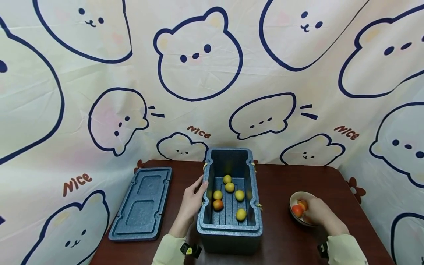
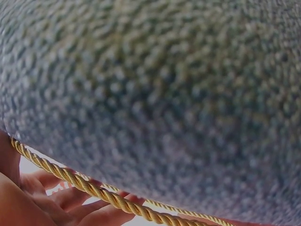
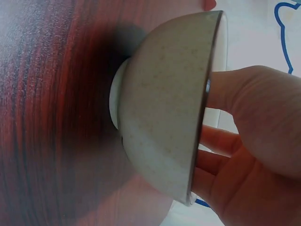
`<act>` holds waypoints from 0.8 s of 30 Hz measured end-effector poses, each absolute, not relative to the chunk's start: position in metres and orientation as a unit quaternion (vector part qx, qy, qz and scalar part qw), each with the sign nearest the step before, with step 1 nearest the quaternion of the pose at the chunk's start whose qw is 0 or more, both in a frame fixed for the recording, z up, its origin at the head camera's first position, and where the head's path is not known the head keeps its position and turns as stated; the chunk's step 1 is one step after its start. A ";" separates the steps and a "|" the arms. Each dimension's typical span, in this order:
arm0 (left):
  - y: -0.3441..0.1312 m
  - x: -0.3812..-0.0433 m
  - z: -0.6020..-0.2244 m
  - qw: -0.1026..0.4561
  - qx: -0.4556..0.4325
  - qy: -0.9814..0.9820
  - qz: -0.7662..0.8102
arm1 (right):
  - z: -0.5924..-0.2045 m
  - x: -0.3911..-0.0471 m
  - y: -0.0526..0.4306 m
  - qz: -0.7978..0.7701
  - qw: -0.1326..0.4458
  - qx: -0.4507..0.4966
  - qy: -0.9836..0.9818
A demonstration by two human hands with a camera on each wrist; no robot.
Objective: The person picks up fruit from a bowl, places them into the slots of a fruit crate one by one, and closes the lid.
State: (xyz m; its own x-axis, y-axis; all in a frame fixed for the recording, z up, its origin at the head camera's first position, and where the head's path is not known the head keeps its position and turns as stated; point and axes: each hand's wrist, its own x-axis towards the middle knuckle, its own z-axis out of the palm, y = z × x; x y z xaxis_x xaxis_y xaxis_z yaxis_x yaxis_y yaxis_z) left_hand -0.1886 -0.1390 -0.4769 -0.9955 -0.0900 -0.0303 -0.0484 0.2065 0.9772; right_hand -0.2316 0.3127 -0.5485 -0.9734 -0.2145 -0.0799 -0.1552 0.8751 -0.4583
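Blue-grey lid, lying on the desk left of the box, probably placed there to leave the opening accessible. The left hand, fingers extended, rests against the box's left wall beside a gold cord, presumably steadying it. Inside the box lie five yellow fruits and one orange fruit. Right of the box, a bowl holds red-orange fruits; the right hand reaches in over its rim, and whether it grips one cannot be told. "Nice" is printed on the backdrop left of, behind and right of the box; no brand is legible.
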 end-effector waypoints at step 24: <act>-0.140 -0.190 -0.479 0.019 0.041 -0.773 -0.633 | -0.522 -0.230 0.306 -0.161 0.031 -0.130 0.978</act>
State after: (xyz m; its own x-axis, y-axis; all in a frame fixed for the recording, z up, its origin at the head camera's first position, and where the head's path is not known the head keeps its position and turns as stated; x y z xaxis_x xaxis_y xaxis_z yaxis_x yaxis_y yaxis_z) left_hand -0.1897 -0.1401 -0.4786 -0.9959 -0.0871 -0.0229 -0.0396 0.1958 0.9798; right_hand -0.2297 0.3057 -0.5219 -0.9643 -0.2641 -0.0177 -0.2445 0.9141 -0.3234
